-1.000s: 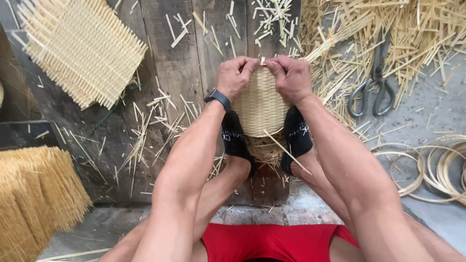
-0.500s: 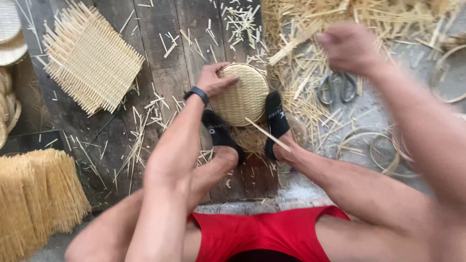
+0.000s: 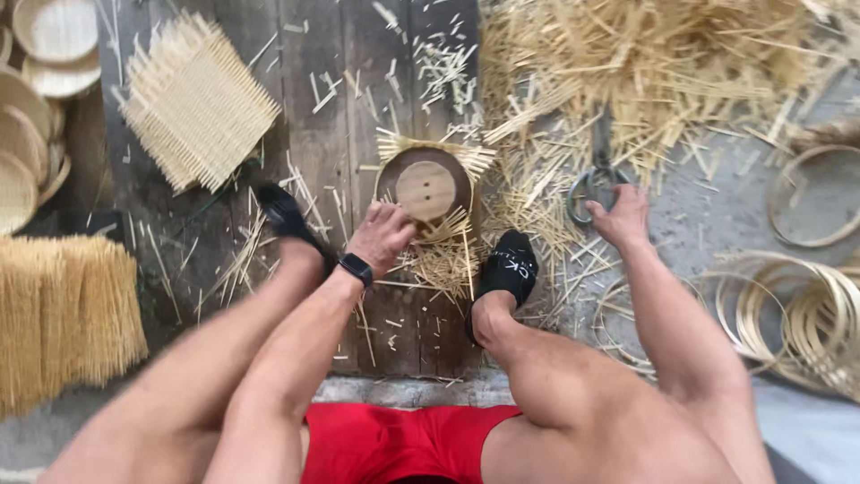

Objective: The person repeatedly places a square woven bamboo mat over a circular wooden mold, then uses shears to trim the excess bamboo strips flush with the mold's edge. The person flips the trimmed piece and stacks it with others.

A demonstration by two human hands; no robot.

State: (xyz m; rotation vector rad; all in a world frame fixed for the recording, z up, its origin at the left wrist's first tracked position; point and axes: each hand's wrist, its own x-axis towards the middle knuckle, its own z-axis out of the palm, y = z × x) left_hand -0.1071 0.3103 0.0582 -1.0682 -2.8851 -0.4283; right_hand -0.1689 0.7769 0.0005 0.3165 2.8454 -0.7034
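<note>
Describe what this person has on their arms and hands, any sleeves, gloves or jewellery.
Both arms are bare, with no sleeves and no gloves. The left hand has a black smartwatch with a dark band at the wrist. The right hand and its wrist carry nothing; no rings are visible.

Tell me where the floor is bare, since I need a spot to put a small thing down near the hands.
Barest: grey concrete between the scissors and the hoops, beside the right hand. The boards between the woven mat and the round basket, held by the left hand, carry only scattered offcuts. The strip pile is crowded.
</note>
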